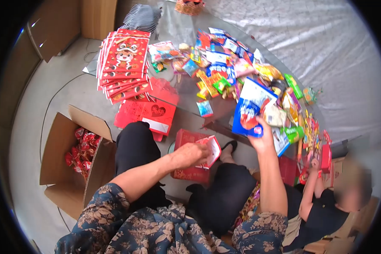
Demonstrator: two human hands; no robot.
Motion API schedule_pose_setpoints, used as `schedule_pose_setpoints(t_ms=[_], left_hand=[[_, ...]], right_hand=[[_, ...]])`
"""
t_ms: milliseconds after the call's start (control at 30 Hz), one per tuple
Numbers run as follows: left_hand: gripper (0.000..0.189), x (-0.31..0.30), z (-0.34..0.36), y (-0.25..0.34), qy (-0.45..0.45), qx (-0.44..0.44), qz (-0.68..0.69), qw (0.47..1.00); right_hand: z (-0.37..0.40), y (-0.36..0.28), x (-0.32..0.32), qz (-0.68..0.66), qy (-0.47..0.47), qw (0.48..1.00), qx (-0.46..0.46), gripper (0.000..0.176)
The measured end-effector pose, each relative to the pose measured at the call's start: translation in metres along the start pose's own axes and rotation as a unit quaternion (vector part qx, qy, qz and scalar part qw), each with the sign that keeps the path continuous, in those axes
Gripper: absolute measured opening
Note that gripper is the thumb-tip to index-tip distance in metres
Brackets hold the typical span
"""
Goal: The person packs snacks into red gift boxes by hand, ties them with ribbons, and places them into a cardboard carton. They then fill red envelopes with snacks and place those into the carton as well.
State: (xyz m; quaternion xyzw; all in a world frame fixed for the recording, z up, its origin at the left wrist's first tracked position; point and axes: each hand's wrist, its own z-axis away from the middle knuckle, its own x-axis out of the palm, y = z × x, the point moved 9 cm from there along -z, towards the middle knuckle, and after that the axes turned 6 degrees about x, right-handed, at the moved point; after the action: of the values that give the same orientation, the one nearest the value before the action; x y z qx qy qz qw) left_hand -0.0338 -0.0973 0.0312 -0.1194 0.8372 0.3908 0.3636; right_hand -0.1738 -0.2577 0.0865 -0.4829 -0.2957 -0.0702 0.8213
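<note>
Fingers (pixel 258 125) on blue-white snack packet (pixel 250 105)

The print on the blue packet (pixel 247 111) is way too small to read, and the right hand (pixel 262 137) gripping it covers its bottom corner. The left hand (pixel 191 153) sits over the mouth of the red box (pixel 190 171), so the inside is hidden (its fingertips vanish behind the flap they curl round). The wicker basket (pixel 189 6) is chopped off by the top edge. In the cardboard box (pixel 57 144), the red wrapped bits (pixel 81 151) are too tiny to identify and sit partly behind a flap.
</note>
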Motion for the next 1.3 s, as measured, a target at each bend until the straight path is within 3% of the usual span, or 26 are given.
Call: schedule_pose_setpoints(t_ms=[33,200,300,333,367,467,500,600,667,800,1000,1133,1300], left_hand=[[0.019,0.001,-0.002,0.000,0.002,0.007,0.003,1.000],[0.031,0.001,-0.003,0.007,0.007,-0.048,0.064,0.997],[0.046,0.004,0.000,0.000,0.018,-0.086,0.153,0.984],[0.049,0.006,0.001,-0.002,0.009,-0.108,0.172,0.979],[0.055,0.001,0.000,0.001,0.058,-0.113,0.212,0.969],[0.055,0.018,0.007,-0.013,-0.011,-0.202,0.229,0.952],[0.054,0.017,0.010,-0.015,0.035,-0.210,0.261,0.941],[0.046,0.019,0.015,-0.026,0.040,-0.273,0.309,0.910],[0.044,0.014,0.015,-0.026,0.046,-0.270,0.299,0.914],[0.043,0.025,0.011,-0.025,0.036,-0.234,0.334,0.913],[0.056,0.043,0.010,-0.025,-0.008,-0.210,0.412,0.887],[0.052,0.044,0.011,-0.028,0.012,-0.221,0.425,0.878],[0.049,0.032,0.010,-0.020,0.033,-0.242,0.451,0.858]], right_hand=[[0.022,0.010,-0.002,0.003,-0.040,0.999,-0.011,0.042],[0.107,0.091,-0.060,-0.008,-0.034,0.996,0.079,0.046],[0.130,0.123,-0.077,0.031,0.009,0.993,0.111,0.028],[0.132,0.131,-0.079,0.037,0.005,0.992,0.124,0.029],[0.133,0.140,-0.083,0.043,0.001,0.990,0.137,0.030],[0.135,0.155,-0.077,0.045,-0.005,0.986,0.161,0.034],[0.135,0.158,-0.073,0.027,-0.003,0.986,0.165,0.036],[0.138,0.157,-0.053,-0.008,-0.042,0.988,0.147,0.046],[0.138,0.154,-0.048,0.021,-0.076,0.991,0.108,0.048],[0.132,0.155,-0.055,0.152,-0.010,0.985,0.075,0.035],[0.127,0.150,-0.055,0.140,0.031,0.988,0.056,0.024],[0.124,0.153,-0.049,0.147,0.018,0.988,0.044,0.026],[0.119,0.145,-0.051,0.252,0.076,0.965,0.024,0.033]])
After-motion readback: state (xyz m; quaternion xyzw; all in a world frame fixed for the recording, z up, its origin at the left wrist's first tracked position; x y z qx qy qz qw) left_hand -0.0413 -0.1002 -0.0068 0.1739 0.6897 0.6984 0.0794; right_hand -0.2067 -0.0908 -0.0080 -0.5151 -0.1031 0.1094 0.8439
